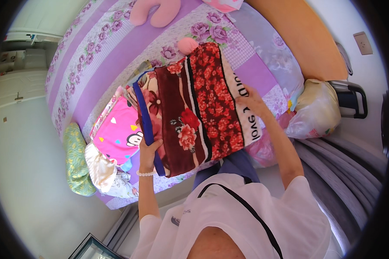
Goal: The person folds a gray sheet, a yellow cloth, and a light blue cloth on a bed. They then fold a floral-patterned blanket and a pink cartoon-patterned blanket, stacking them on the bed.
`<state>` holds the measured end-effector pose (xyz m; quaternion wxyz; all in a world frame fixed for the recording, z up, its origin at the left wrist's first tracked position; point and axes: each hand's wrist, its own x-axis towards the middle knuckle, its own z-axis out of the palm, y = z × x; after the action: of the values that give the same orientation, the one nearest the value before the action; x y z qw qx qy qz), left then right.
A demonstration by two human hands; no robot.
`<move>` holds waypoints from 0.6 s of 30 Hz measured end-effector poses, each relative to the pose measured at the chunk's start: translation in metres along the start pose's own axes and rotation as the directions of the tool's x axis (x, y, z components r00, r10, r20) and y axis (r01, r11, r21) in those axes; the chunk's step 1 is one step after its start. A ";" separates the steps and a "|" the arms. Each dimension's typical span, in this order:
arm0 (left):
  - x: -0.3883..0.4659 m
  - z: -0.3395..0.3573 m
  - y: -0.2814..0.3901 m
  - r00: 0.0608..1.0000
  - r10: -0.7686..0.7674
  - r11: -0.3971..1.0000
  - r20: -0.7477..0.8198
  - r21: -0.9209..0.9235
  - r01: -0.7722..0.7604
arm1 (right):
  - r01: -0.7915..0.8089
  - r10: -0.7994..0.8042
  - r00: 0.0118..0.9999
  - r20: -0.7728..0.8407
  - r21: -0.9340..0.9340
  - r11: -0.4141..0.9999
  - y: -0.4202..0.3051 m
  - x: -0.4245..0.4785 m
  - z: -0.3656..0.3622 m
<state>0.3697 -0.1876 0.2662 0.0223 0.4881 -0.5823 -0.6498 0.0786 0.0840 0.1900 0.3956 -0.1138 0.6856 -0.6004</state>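
Observation:
A dark red floral fleece blanket (194,113) with a blue edge on one side and a white lettered band on the other spans the space between both hands, over the near edge of the bed. My left hand (149,152) grips its blue-edged side, thumb on top. On the white band lies my right hand (251,102), its fingers partly hidden, so whether it grips is unclear. Left of the blanket rests a folded pink cloth with a cartoon monkey (120,129). A pink round thing (187,46) shows beyond the blanket's far edge.
The bed's purple floral sheet (116,69) carries a pink neck pillow (155,13). A green patterned roll (77,158) and cream cloth (100,168) lie at the left end. At right are stuffed plastic bags (317,110), an orange headboard (311,42) and grey curtains (340,174).

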 end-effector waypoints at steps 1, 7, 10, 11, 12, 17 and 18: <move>-0.004 0.012 0.009 1.000 0.001 1.000 0.018 0.017 -0.002 | 0.063 -0.063 0.998 0.002 -0.015 0.998 -0.025 -0.007 -0.018; -0.029 0.082 0.030 0.992 0.000 1.000 0.124 0.005 0.000 | -0.010 -0.001 0.992 -0.128 -0.088 0.996 -0.041 -0.045 -0.087; -0.038 0.120 0.028 0.978 0.025 0.996 0.205 0.078 -0.042 | -0.085 0.080 0.985 -0.154 -0.026 0.996 0.009 -0.065 -0.106; -0.045 0.133 0.026 0.972 0.066 0.993 0.226 0.079 -0.086 | -0.073 0.064 0.988 -0.144 -0.064 0.995 0.018 -0.074 -0.108; -0.048 0.141 0.016 0.959 0.104 0.989 0.265 0.076 -0.128 | -0.065 0.053 0.985 -0.164 -0.068 0.996 0.023 -0.082 -0.108; -0.051 0.178 0.025 0.891 0.207 0.952 0.404 0.129 -0.279 | -0.284 0.218 0.934 -0.284 -0.217 0.934 -0.009 -0.102 -0.126; -0.047 0.182 0.025 0.876 0.248 0.938 0.414 0.122 -0.324 | -0.239 0.136 0.929 -0.343 -0.277 0.931 -0.015 -0.101 -0.130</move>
<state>0.2602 -0.0334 0.2866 -0.0446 0.2560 -0.6991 -0.6661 0.0521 0.2393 0.2402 0.3129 -0.0100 0.8347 -0.4530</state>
